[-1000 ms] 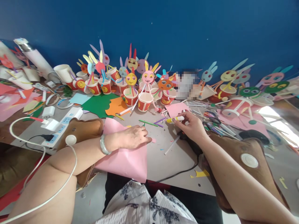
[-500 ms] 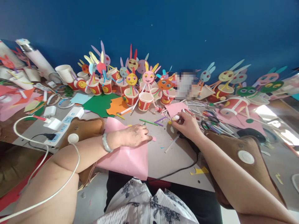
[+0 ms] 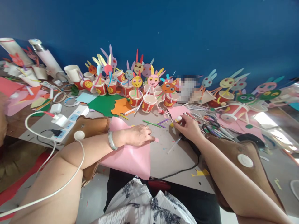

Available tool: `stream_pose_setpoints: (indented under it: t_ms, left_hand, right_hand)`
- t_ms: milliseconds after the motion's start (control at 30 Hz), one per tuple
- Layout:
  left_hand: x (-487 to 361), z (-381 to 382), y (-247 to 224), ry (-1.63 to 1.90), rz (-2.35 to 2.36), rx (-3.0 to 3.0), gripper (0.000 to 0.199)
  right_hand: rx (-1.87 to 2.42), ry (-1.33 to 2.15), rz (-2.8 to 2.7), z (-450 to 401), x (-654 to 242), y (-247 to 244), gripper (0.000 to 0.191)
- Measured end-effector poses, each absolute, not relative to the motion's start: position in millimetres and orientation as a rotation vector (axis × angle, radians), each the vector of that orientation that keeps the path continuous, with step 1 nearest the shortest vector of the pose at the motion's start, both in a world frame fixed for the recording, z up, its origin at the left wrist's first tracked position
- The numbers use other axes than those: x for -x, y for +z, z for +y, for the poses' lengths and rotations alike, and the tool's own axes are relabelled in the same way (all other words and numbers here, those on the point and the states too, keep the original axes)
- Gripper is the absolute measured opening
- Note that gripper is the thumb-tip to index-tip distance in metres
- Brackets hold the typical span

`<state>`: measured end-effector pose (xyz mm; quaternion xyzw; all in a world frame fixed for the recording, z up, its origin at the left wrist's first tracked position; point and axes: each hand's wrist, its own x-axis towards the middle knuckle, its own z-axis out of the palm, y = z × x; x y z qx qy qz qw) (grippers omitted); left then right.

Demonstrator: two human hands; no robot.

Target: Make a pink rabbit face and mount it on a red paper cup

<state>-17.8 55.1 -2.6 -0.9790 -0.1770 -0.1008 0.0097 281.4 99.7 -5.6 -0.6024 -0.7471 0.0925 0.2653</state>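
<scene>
On the pink sheet [image 3: 130, 158] rests my left hand [image 3: 139, 135], palm down with its fingers curled together. Its fingertips come to the sheet's right edge, beside a small pink paper piece [image 3: 156, 140]; whether they grip anything is hidden. My right hand [image 3: 190, 127] pinches a small white and yellow item [image 3: 178, 119] between thumb and fingers, above the grey table. Green [image 3: 151, 123] and purple [image 3: 163, 121] sticks lie between the hands. Below my right hand is a clear stick [image 3: 173, 146].
Red cups with paper animal faces [image 3: 149, 103] line the blue wall. A power strip [image 3: 72, 124] with cables is at left, its white cable crossing my left arm. Scissors [image 3: 211, 121] and pens lie at right. Brown cushions [image 3: 245, 146] are under both forearms.
The whole view has shifted slightly, so the table things appear further right. A blurred part of another person shows at the left edge. Both hands keep nearly the same places on the table.
</scene>
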Motion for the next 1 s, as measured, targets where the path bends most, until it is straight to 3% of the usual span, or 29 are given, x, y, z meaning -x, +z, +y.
stream_pose_setpoints:
  t_ms: [100, 200, 333, 467, 1000]
  left_hand:
    - [18, 54, -1, -0.292, -0.557, 3.059, 0.029]
    - [20, 54, 4, -0.233, -0.565, 3.068, 0.031]
    - [22, 54, 7, -0.174, -0.554, 3.105, 0.033]
    - [23, 56, 5, -0.194, -0.558, 3.132, 0.029]
    - [22, 59, 4, -0.266, -0.535, 3.144, 0.031]
  right_hand:
    - [1.617, 0.208, -1.981, 98, -283, -4, 0.031]
    - [1.531, -0.053, -1.933, 86, -280, 10, 0.042]
    - [1.139, -0.096, -2.267, 61, -263, 33, 0.009]
    - [0.704, 0.070, -2.757, 45, -242, 33, 0.013]
    - [0.594, -0.434, -2.952, 48, -216, 9, 0.028]
